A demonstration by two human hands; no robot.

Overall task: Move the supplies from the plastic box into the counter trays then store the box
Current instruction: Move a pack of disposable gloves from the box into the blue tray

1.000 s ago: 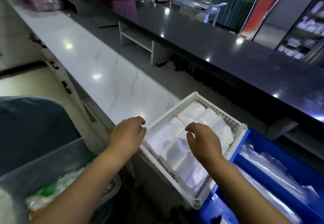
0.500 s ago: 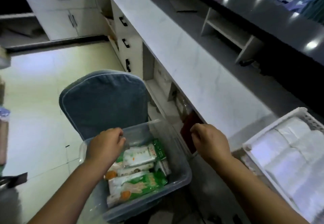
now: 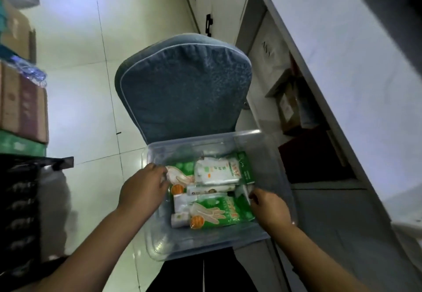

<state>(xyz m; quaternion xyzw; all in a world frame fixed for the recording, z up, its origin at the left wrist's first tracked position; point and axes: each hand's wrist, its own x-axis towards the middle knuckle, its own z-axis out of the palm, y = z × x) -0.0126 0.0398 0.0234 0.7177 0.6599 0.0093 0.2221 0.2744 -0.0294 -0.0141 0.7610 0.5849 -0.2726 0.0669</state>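
On the blue chair (image 3: 182,86) beside the counter (image 3: 356,68) sits the clear plastic box (image 3: 201,241), not yet emptied: green glove packets (image 3: 219,211) and a white pack (image 3: 217,173) lie flat inside. Both hands reach in; the left hand (image 3: 143,189) has its fingers curled on a packet at the box's left side, while the right hand (image 3: 269,209) rests by the packets' right edge, and whether it grips anything I cannot tell. A good lift would probably gather the stack from both ends, pressing inward so the slippery packets do not slide apart, before carrying them to the trays, which are out of view.
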